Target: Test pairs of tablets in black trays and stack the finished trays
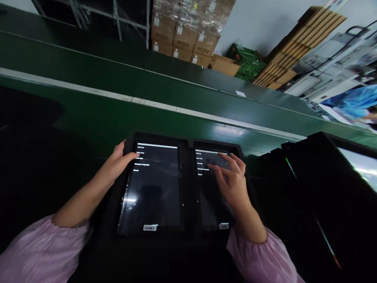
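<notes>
Two black, glass-fronted rectangular tablets are lying side by side in a black rectangular tray (159, 137), their long axes running away from the person, and each screen is showing the same white text menu on a dark background. The person's left hand (116, 163) is resting at the upper left corner of the left tablet (153, 192), its fingers (126, 156) lying close together and reaching across the screen's edge toward the menu. The right hand (231, 184) is nearer the right tablet (210, 188), which lies directly beneath it, with its fingers (226, 159) spread and curving over the menu lines. Whether they are touching the glass, I cannot tell. Neither hand is pinching anything. A small white barcode label (150, 227) is showing at the near edge of the left tablet. Pink gathered sleeves (41, 251) are covering both forearms. Beyond the tray, a dark green conveyor belt (118, 110) is running across the view, with stacked cardboard boxes (182, 35) standing past it and a co-worker's blue sleeve (350, 103) showing at the far right.
</notes>
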`<state>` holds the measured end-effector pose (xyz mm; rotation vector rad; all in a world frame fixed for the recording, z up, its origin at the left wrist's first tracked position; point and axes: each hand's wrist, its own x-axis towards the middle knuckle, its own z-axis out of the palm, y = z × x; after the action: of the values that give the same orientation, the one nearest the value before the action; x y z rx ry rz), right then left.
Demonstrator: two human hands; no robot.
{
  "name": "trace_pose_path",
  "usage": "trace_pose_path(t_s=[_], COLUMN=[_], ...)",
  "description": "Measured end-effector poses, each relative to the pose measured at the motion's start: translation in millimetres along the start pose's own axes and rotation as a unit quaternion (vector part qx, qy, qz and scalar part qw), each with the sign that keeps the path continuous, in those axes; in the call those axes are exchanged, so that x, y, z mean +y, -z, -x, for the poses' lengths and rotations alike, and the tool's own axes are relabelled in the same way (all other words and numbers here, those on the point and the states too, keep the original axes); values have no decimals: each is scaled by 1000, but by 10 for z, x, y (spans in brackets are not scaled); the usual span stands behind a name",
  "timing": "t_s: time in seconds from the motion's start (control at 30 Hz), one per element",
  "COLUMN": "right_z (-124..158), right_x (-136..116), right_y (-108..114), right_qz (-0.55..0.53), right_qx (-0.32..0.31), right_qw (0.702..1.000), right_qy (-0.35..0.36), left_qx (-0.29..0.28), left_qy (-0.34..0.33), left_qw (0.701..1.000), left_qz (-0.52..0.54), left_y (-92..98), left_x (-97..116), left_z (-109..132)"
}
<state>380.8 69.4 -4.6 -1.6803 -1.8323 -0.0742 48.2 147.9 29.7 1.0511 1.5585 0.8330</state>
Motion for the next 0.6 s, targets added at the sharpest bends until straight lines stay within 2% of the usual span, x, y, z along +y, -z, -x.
trace_pose_path(t_s=[0.1, 0.2, 0.3, 0.47, 0.6], right_z=[-7, -12, -21, -49, -52], right_x=[-26, -72, -121, -163, -177], right_y=[52, 117, 176, 210, 179], right_qz=[-28, -53, -74, -77, -85], right_qx=[34, 51, 47, 45, 5], right_qw=[999, 997, 995, 994, 995], right_qy=[-16, -36, -46, -66, -41], left_qx=[-5, -9, -11, 11, 9], left_qy=[38, 7, -23, 10, 2], left_qw=[999, 1000, 999, 999, 999], left_qz=[16, -11, -45, -32, -47], left_y=[-33, -39, -43, -60, -58], left_x=[79, 80, 55, 71, 56], left_z=[5, -10, -37, -3, 4])
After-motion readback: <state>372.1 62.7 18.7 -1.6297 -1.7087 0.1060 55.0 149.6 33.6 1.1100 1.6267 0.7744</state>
